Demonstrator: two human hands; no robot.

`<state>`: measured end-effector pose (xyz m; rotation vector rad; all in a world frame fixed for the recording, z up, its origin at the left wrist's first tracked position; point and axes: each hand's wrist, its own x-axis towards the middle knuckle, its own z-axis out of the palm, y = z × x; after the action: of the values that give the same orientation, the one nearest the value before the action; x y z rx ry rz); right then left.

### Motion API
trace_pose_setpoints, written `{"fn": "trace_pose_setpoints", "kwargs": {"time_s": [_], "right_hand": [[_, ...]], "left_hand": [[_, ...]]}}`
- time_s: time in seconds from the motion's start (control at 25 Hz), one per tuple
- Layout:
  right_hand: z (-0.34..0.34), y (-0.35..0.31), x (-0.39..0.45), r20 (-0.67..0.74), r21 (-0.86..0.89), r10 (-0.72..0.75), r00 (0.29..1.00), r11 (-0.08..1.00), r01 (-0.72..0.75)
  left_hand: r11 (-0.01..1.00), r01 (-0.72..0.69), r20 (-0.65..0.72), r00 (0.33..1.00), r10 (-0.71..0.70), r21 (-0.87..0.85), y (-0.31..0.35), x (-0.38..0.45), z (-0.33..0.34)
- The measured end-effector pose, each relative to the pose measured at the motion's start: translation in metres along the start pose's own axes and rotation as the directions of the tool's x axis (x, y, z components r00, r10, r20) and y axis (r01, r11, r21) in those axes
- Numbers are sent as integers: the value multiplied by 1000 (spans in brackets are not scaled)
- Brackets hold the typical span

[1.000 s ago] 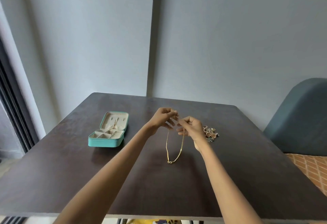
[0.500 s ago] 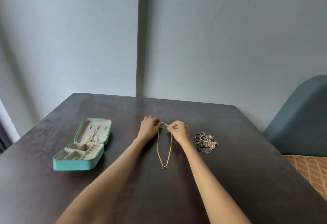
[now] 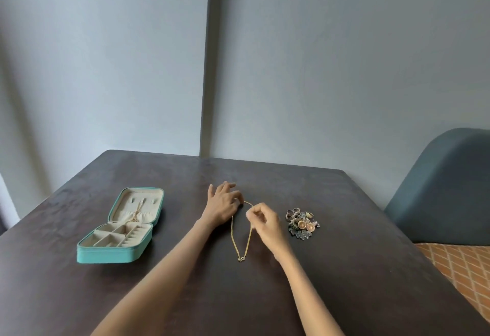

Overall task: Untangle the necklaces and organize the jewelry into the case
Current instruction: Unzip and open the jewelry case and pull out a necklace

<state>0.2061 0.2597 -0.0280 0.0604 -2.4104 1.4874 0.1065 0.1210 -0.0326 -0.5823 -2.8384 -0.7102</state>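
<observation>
On table: gold necklace, open teal case; no legible writing.

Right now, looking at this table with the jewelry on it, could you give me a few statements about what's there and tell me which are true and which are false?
1. The teal jewelry case lies open on the table. True.
2. The gold necklace hangs in the air between the hands. False: it lies flat on the table, its pendant end toward the person.
3. The pile of rings and earrings sits to the right of the right hand. True.
4. The pile is already inside the case. False: it sits on the bare table, on the far side of both hands from the case.
5. The left hand touches the case. False: it is at the necklace's top, apart from the case.
</observation>
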Motion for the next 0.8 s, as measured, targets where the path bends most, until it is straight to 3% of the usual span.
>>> {"fn": "trace_pose_setpoints", "kwargs": {"time_s": [0.08,0.2,0.4,0.8], "right_hand": [[-7,-9,-17,178,-61,15,984,998,-4],[-16,-13,-33,271,-243,-34,962,964,103],[-21,-11,-37,300,-300,-100,949,934,193],[-23,-2,-27,293,-253,-126,948,946,204]], "left_hand": [[1000,26,56,998,-26,7,1,2,0],[996,88,108,991,-85,-27,1,4,-3],[989,147,131,981,-143,-17,2,13,-4],[993,113,144,983,-115,25,-1,28,-5]]}}
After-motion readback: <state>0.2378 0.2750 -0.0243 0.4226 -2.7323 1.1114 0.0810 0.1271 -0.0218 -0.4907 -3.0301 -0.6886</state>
